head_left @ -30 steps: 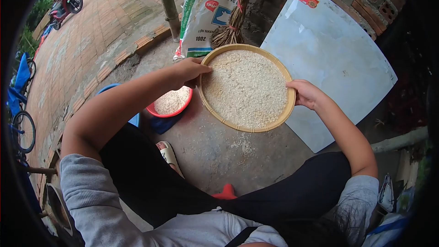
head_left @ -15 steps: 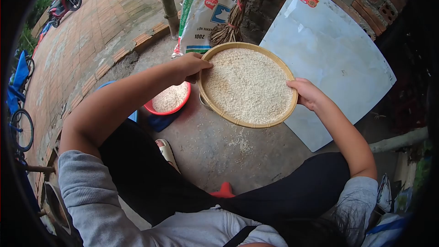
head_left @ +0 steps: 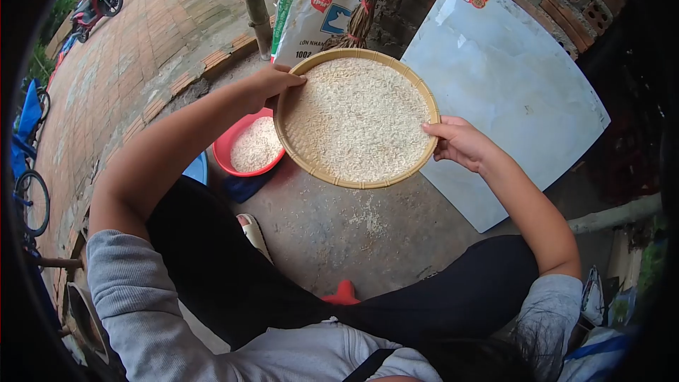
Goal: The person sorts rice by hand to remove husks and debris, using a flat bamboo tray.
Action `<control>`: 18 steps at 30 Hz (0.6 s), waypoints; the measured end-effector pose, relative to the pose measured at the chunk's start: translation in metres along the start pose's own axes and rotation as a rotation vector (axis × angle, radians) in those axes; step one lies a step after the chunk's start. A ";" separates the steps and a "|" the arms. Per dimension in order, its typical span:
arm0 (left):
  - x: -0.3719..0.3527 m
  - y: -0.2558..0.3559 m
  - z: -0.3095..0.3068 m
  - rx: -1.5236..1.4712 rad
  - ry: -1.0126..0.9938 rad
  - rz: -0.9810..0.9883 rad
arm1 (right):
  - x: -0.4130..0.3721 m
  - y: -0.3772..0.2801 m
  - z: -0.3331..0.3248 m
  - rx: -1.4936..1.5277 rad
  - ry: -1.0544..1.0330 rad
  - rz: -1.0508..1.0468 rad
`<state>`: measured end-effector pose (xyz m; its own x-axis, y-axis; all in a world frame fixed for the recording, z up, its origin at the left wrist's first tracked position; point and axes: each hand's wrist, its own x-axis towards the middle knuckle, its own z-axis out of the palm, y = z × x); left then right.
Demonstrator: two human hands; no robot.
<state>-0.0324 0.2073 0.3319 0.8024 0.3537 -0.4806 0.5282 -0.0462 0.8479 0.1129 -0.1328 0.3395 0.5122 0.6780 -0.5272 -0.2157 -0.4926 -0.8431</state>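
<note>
Between my hands I hold a round woven bamboo winnowing basket (head_left: 341, 182) above the concrete floor. A wide layer of pale rice grains (head_left: 361, 117) covers its inside. My left hand (head_left: 272, 85) grips the rim at the upper left, thumb over the edge. On the right side, my right hand (head_left: 456, 143) pinches the rim, its thumb on top and fingers beneath. A red basin (head_left: 223, 148) with more rice in it stands on the floor at the left, partly behind the basket.
Scattered grains lie on the floor (head_left: 368, 223). A white board (head_left: 516, 106) rests at the right by the brick wall. Behind the basket stand a printed feed sack (head_left: 311, 10) and a straw broom (head_left: 364, 18). A blue container (head_left: 198, 168) sits beside the red basin.
The basket has shifted left and slightly up in view, both hands moving with it. It now covers part of the red basin's right side. The rice has spread toward the left rim.
</note>
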 end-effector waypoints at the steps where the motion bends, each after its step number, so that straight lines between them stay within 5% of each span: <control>1: 0.004 -0.003 0.001 -0.004 0.061 -0.012 | 0.000 0.000 0.004 0.020 -0.027 -0.011; 5: 0.014 -0.025 0.029 0.064 0.281 0.131 | 0.003 0.002 0.000 0.072 0.087 -0.019; 10: 0.010 -0.017 0.025 -0.087 0.151 0.160 | 0.001 0.003 0.007 0.087 0.249 -0.015; 14: 0.022 -0.017 0.001 -0.133 0.198 0.083 | -0.016 -0.010 0.021 0.063 -0.008 -0.006; 18: -0.007 -0.010 0.047 -0.169 0.171 0.049 | 0.005 0.010 -0.016 0.162 0.158 -0.034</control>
<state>-0.0302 0.1611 0.3159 0.7600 0.5082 -0.4051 0.4242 0.0843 0.9016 0.1266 -0.1432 0.3302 0.6424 0.5928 -0.4857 -0.3200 -0.3684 -0.8729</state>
